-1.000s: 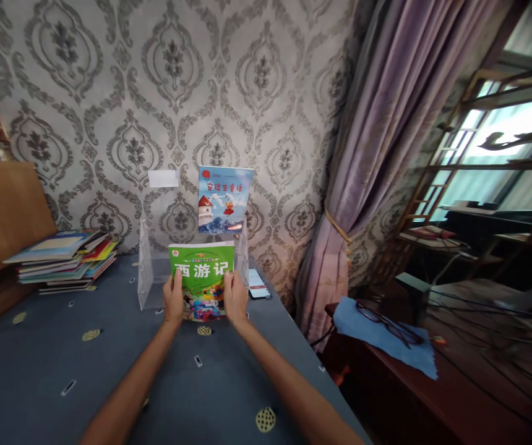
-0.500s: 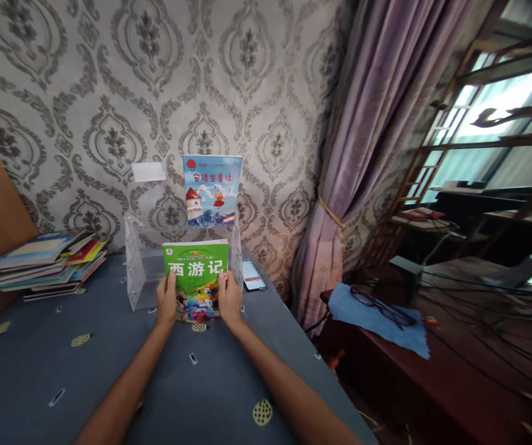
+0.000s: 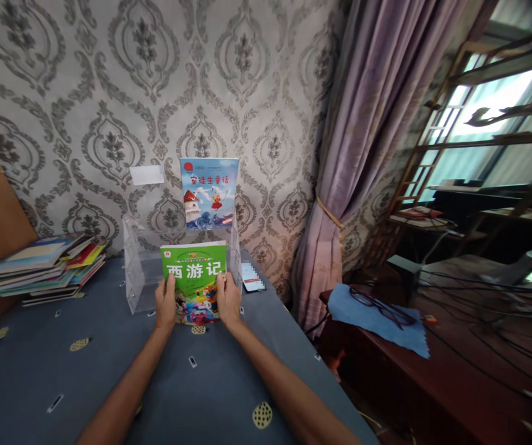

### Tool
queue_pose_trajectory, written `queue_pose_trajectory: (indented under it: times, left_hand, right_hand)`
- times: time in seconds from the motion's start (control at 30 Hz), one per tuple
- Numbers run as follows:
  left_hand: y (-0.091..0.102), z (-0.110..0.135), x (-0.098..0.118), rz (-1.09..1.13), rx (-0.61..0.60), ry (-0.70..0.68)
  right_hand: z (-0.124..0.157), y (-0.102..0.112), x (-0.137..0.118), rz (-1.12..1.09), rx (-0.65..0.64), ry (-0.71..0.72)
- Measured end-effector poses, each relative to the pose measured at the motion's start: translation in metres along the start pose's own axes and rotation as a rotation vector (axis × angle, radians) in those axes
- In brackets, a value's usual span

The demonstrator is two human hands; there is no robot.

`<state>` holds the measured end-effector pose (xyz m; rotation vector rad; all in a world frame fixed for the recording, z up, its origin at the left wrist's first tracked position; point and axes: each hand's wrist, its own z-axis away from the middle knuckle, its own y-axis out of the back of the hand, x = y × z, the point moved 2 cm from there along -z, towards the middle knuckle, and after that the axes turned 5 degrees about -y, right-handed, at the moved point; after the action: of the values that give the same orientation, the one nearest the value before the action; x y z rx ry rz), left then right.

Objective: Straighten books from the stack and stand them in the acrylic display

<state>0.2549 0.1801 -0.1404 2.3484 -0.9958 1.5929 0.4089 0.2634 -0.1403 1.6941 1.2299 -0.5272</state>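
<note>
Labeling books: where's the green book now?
Head view, centre: the green book is held upright by the left hand and right hand at the front of the clear acrylic rack, below the blue book.

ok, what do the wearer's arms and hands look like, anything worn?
Left hand and right hand are bare: no gloves, rings or watch visible. Left forearm and right forearm run uncovered to the frame edge; no sleeves, cables or markings.

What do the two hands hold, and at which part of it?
Both hold the green book, upright in front of the clear rack: the left hand grips its lower left edge, the right hand its lower right edge.
</note>
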Motion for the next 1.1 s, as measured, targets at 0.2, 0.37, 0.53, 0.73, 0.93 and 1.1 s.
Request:
queue_pose_trajectory:
  times: [0.2,0.37,0.53,0.73,0.93,1.1]
  left_hand:
    - [-0.008,-0.002,0.002,-0.052,0.025,-0.043]
    - [-0.018,-0.002,0.007,-0.017,0.003,-0.054]
    - [-0.027,-0.006,0.017,-0.04,0.005,-0.074]
    - [-0.042,-0.022,0.034,-0.024,-0.028,-0.111]
    - [-0.056,-0.037,0.052,-0.061,-0.041,-0.179]
    - [-0.067,-0.05,0.068,-0.047,-0.044,-0.246]
  right_hand:
    - [-0.009,0.001,0.002,0.024,0.014,0.014]
    - [-0.021,0.006,0.002,0.04,0.033,0.038]
    - [-0.033,0.011,0.0,0.044,0.027,0.029]
    - [-0.051,0.02,-0.008,0.035,0.034,0.055]
    - [-0.074,0.035,-0.023,0.035,0.058,0.052]
    - [-0.091,0.045,-0.034,-0.002,0.091,0.098]
